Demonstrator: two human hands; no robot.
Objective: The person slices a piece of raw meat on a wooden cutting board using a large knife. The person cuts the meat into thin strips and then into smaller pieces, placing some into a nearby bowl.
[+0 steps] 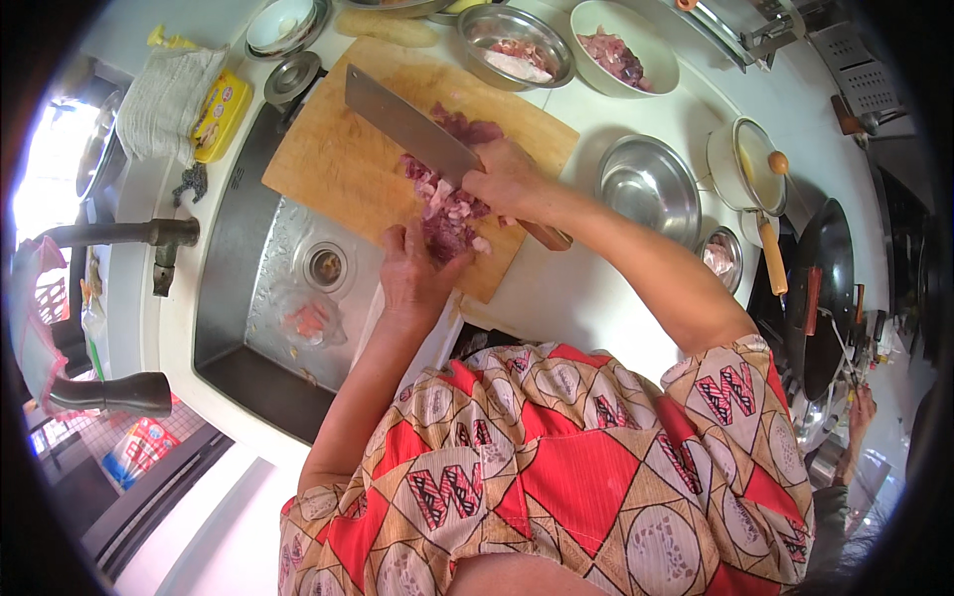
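Observation:
A wooden cutting board (320, 149) lies over the edge of the sink and the counter. My right hand (510, 179) grips a cleaver (406, 123) near the blade's heel, its wooden handle pointing toward the lower right. The blade slants across the board above the meat. Under and beside it lie small pieces of raw meat (440, 195), dark red with pale bits. My left hand (421, 272) rests on the near end of this meat, fingers bent against it. A larger dark red piece of meat (481, 132) lies beyond the blade, partly hidden by my right hand.
Left of the board is a steel sink (287, 231) with a plastic bag (309, 316) in it. A steel bowl (514, 78) and a pale bowl (667, 63), both with meat, stand behind. At right are an empty steel bowl (648, 186), a lidded pot (727, 164) and a wok (827, 357).

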